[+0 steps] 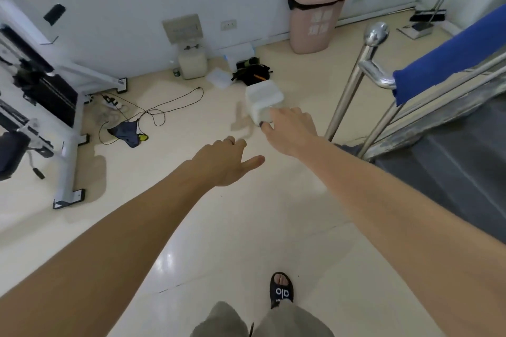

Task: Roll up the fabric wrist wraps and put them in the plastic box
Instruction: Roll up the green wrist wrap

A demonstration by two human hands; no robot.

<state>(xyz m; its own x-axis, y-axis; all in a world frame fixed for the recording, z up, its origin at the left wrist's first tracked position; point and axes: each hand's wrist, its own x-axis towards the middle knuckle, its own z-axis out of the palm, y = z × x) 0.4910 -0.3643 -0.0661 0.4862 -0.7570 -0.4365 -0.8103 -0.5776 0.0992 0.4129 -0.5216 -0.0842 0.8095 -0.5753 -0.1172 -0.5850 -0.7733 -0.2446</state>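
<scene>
My right hand grips a translucent white plastic box by its near edge and holds it above the floor at arm's length. My left hand reaches forward beside it, lower and to the left, with relaxed fingers and nothing in it. A dark pile of black fabric items lies on the floor behind the box near the wall; I cannot tell whether these are the wrist wraps. A flat clear lid lies beside that pile.
A pink waste bin stands against the far wall. A steel stair railing with a blue cloth rises at the right beside grey steps. A gym machine frame, cables and a dark garment lie at the left.
</scene>
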